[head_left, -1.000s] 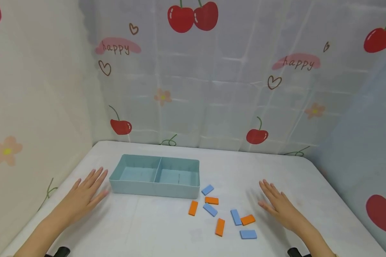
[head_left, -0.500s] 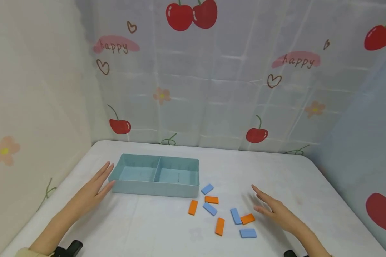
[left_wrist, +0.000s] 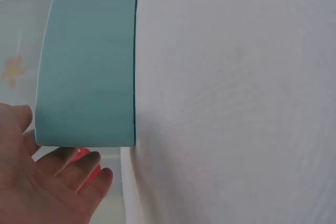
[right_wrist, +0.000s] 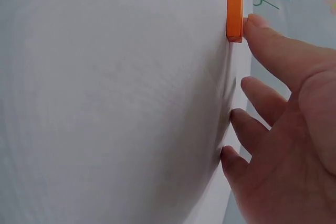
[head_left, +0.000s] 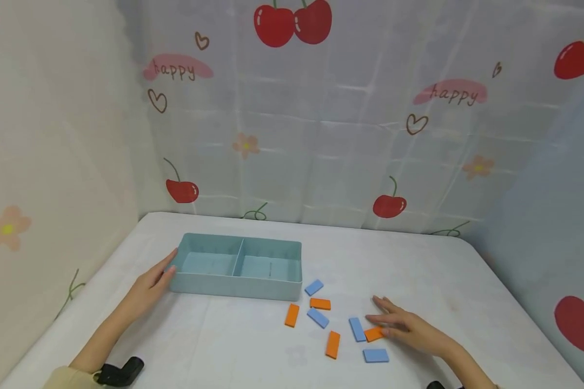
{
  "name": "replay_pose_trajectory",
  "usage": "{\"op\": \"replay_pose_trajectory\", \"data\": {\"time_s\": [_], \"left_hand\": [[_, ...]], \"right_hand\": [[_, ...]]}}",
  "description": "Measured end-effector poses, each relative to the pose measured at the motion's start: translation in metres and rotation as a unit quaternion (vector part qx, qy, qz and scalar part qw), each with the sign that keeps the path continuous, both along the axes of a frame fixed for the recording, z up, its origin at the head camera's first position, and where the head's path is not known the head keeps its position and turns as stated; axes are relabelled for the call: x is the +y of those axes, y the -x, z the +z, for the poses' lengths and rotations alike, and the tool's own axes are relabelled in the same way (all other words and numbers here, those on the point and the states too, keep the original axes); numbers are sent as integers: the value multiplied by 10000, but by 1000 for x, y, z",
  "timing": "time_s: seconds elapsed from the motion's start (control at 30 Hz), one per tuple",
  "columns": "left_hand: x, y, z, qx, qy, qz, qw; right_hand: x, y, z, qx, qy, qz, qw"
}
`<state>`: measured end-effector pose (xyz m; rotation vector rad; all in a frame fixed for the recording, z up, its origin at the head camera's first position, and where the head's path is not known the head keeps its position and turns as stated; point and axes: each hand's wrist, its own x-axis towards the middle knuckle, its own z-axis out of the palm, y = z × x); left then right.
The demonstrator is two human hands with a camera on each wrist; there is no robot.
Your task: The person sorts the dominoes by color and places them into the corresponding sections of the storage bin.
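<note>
A pale teal two-compartment box (head_left: 233, 286) stands on the table, its left end beside my left hand (head_left: 148, 286). In the left wrist view, loosely bent fingers (left_wrist: 79, 171) lie along the box's end and the thumb is by its top rim. My right hand (head_left: 416, 329) reaches low over the small blocks with fingers spread. Its thumb is right at the end of an orange block (head_left: 373, 334), which touches a blue block (head_left: 357, 329). The right wrist view shows the thumb (right_wrist: 268, 45) beside that orange block (right_wrist: 234, 14) and the other fingertips close to the table.
Between box and right hand lie more flat blocks, among them a blue one (head_left: 313, 287) by the box's corner, an orange one (head_left: 292, 315) and a blue one (head_left: 376, 355) nearer me. A cherry-print curtain (head_left: 321, 135) hangs behind the white table (head_left: 224, 346).
My left hand has moved right and reached the box's left end. The right hand has come left and down to the orange block. Box and blocks stay where they were.
</note>
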<state>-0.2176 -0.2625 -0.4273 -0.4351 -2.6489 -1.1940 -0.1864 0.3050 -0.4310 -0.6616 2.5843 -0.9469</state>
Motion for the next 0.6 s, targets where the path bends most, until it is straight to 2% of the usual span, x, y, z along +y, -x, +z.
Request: {"op": "replay_pose_trajectory", "data": {"time_s": [0.1, 0.3, 0.43, 0.53, 0.6], "left_hand": [[-1, 1, -2, -93, -141, -21, 9999], [-4, 3, -5, -243, -365, -21, 9990], [-7, 4, -8, -371, -742, -272, 9962], [-8, 4, -11, -445, -1016, -519, 9925], [-9, 4, -12, -482, -1103, -564, 9911]], "right_hand": [[0, 0, 0, -3, 128, -15, 9999], [0, 2, 2, 326, 174, -20, 9993], [0, 4, 3, 495, 63, -66, 9987], [-1, 4, 4, 814, -132, -120, 9965], [-2, 3, 4, 1040, -207, -132, 9943]]}}
